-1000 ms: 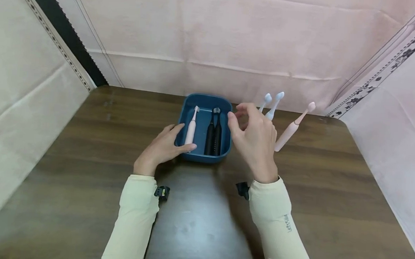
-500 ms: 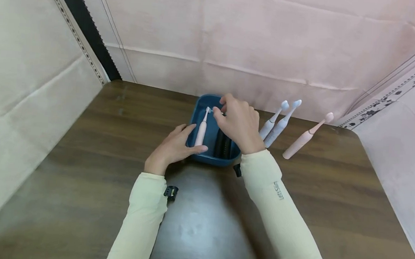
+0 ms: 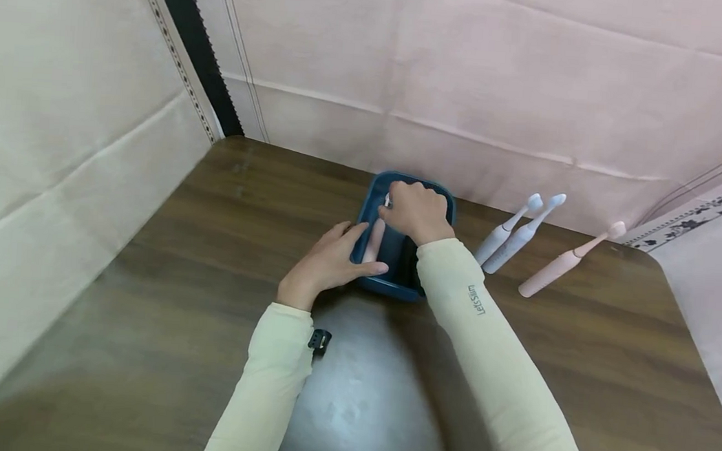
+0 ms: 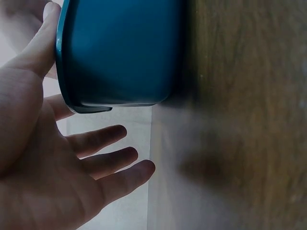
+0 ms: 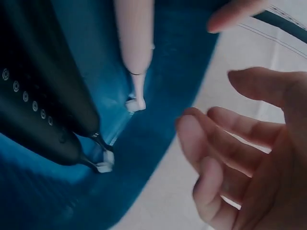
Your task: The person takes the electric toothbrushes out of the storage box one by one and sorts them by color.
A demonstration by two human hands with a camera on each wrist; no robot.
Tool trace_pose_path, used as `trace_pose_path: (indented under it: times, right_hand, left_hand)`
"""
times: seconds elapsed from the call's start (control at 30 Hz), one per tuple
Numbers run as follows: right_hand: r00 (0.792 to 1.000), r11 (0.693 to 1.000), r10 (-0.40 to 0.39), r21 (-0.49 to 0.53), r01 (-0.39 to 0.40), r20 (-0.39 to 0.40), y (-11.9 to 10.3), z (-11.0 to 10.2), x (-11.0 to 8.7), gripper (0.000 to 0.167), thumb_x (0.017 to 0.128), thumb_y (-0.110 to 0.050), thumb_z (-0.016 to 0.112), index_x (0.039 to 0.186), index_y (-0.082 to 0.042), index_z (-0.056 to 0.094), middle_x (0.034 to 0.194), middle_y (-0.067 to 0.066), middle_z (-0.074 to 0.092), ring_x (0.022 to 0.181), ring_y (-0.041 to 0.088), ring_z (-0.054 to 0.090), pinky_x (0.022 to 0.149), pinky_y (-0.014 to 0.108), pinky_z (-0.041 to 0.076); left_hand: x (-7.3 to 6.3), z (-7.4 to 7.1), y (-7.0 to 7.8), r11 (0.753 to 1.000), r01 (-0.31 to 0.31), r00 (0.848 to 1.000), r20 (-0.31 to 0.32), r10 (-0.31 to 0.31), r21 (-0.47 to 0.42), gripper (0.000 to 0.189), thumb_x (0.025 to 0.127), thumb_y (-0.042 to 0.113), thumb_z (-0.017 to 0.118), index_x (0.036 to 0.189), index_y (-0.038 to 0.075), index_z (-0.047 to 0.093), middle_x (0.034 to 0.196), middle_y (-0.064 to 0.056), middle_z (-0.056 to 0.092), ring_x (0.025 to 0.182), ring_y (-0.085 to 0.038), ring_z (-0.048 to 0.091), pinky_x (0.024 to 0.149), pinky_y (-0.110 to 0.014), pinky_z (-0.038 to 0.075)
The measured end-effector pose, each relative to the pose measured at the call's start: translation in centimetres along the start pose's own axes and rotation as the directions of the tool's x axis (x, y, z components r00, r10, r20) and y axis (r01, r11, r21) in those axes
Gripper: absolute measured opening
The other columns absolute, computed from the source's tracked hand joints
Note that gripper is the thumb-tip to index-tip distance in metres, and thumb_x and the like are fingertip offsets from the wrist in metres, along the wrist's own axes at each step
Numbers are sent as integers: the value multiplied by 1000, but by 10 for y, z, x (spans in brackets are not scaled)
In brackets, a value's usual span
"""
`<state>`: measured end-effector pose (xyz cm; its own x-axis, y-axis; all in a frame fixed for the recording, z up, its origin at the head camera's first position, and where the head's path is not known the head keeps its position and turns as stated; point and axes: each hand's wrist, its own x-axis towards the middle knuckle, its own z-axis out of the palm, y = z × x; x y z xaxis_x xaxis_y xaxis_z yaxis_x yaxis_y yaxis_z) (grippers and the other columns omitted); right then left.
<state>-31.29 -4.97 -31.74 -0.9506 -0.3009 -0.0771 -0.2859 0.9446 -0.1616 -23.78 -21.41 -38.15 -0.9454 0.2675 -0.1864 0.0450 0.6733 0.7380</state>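
Note:
A blue rectangular box (image 3: pixel 388 288) holds a pink electric toothbrush (image 3: pixel 374 241) and two black ones (image 5: pixel 57 72), (image 5: pixel 36 127); the black pair shows plainly only in the right wrist view. My left hand (image 3: pixel 327 263) is at the box's left front corner, its thumb along the rim and its other fingers spread outside with no curl round the wall. Over the box's far part hovers my right hand (image 3: pixel 416 210). In the right wrist view its fingers (image 5: pixel 192 136) are bent loosely, apart from the brush heads, with nothing between them and the thumb.
Right of the box, two light-blue toothbrushes (image 3: pixel 495 242), (image 3: pixel 511 248) and another pink toothbrush (image 3: pixel 550 273) stand upright on the wooden table (image 3: pixel 164 296). A pale cloth (image 3: pixel 321 64) hangs along the table's back edge.
My right hand has moved leftward from beside the box's right rim to above its far part. My left hand keeps its place at the box. The head view has turned left.

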Motion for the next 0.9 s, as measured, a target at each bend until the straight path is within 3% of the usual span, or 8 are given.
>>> trace_pose_path:
  times: [0.1,0.27,0.43,0.57,0.67,0.73,0.83,0.9]
  right_hand:
    - [997,1000,19,-25,-17,74,5,4,6,29,101,-37,62,107,-9,68,80,6,62,72,26,61,62,37,47]
    - [991,999,30,-21,-28,131,11,11,11,28,100,-36,64,98,-8,68,75,6,55,72,26,58,62,36,43]
    - [985,1000,25,2,-26,169,12,23,16,27,100,-34,64,99,-7,70,75,6,54,75,27,59,69,40,47]
    - [982,999,32,3,-33,184,7,32,20,32,100,-33,64,112,-4,70,93,12,66,89,33,64,88,53,51]
    - [980,999,45,3,-46,192,4,36,23,49,100,-33,63,137,-1,59,123,18,67,109,40,63,104,65,40]
    - [979,998,54,5,-56,198,2,38,24,60,101,-33,61,149,0,47,135,21,62,113,42,62,107,68,35]
    - [977,997,66,17,-71,204,1,41,27,67,102,-34,60,155,1,38,129,22,64,102,38,66,102,62,43]
    - [977,997,68,29,-75,204,0,42,28,67,102,-33,59,154,2,38,116,21,68,90,34,66,92,55,51]
  left_hand:
    - [0,3,4,1000,3,1000,0,-3,5,90,90,60,69,162,23,28,166,-14,18,150,-37,21,112,-66,30]
    - [-1,9,6,1000,6,1000,5,-6,0,90,90,58,70,162,24,28,167,-13,18,150,-36,21,112,-65,30]
    - [-2,11,4,1000,0,1000,-2,0,2,92,89,60,70,162,24,29,167,-11,19,151,-33,21,113,-63,30]
    - [-3,9,2,1000,-1,1000,-16,2,16,92,88,63,69,162,24,30,167,-11,19,151,-32,21,114,-62,30]
    - [-4,7,1,1000,-6,1000,-26,6,16,92,88,62,70,161,24,30,166,-11,20,151,-32,21,114,-61,29]
    - [-4,5,1,1000,-9,999,-32,9,10,91,88,61,71,161,23,31,166,-11,20,151,-32,22,114,-61,29]
    - [-4,3,0,1000,-9,999,-36,9,6,91,89,60,71,161,24,31,166,-12,21,150,-32,23,114,-61,30]
    - [-4,1,0,1000,-10,999,-38,10,9,91,88,60,71,161,24,31,166,-12,21,150,-32,23,114,-60,30]
